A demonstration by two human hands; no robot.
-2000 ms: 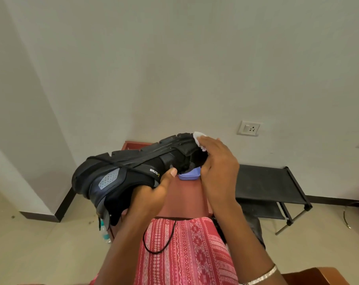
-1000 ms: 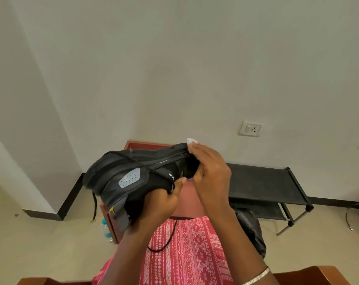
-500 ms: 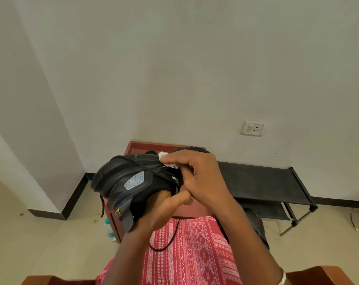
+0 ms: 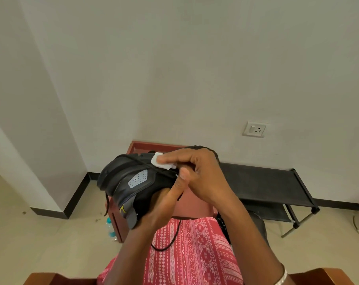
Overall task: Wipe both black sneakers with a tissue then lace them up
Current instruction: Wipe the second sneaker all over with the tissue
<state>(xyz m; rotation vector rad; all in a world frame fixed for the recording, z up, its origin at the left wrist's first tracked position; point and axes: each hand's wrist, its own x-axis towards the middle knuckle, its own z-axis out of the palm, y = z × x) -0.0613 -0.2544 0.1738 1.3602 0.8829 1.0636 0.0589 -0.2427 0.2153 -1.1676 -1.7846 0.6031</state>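
Note:
A black sneaker [image 4: 131, 182] with a grey dotted patch is held up in front of me, heel end toward the left. My left hand [image 4: 162, 204] grips it from below, thumb up along its side. My right hand [image 4: 197, 175] lies across the top and presses a small white tissue [image 4: 161, 162] against the upper near the sole. A loose black lace [image 4: 170, 241] hangs down over my red patterned lap. A dark shape [image 4: 261, 227] to the right of my lap may be the other sneaker, mostly hidden by my right arm.
A red-brown low table [image 4: 137, 146] stands against the white wall behind the shoe. A black folding rack [image 4: 263, 184] sits to its right under a wall socket [image 4: 254, 129]. A small bottle [image 4: 110, 229] stands on the tiled floor. Wooden chair arms [image 4: 326, 276] frame the bottom edge.
My right hand slid the tissue from the toe end leftward along the top of the sneaker. The left hand turned the shoe and drew it closer to me.

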